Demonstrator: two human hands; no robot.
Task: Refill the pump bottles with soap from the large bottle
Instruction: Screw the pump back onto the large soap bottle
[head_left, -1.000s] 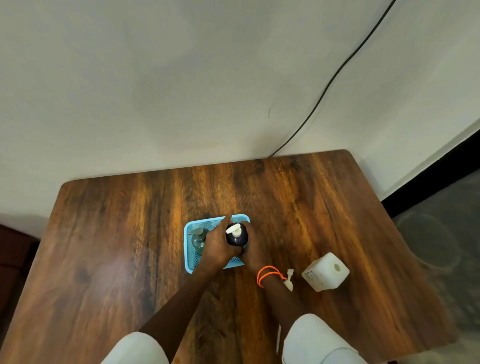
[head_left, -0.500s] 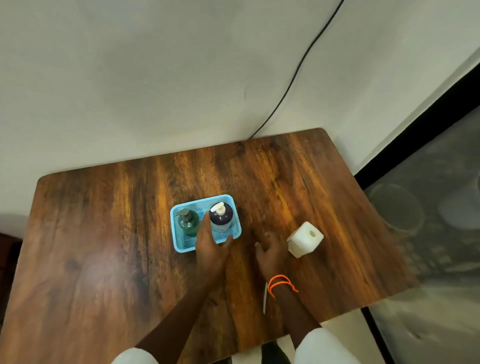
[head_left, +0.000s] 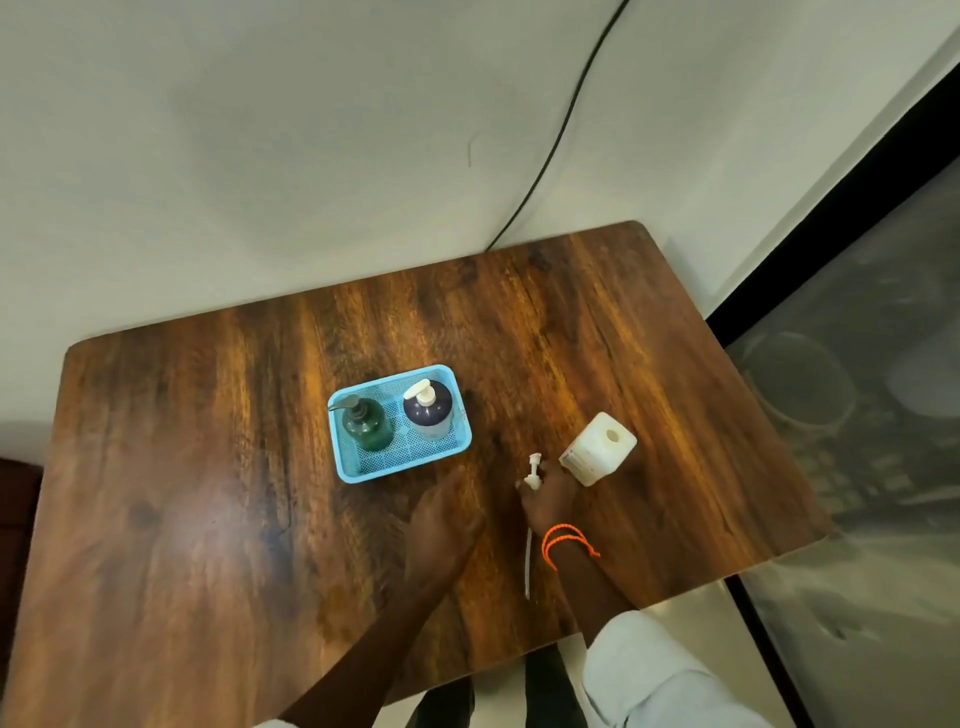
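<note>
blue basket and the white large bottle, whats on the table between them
In the head view, a loose white pump head held by the right hand; otherwise bare wood between basket and large bottle.

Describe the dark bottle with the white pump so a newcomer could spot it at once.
On the wooden table sits a blue basket with two pump bottles standing in it. The dark bottle is in its right half, nearer the white jug. Unlike the green bottle beside it, it has a white pump, not a grey one.
</note>
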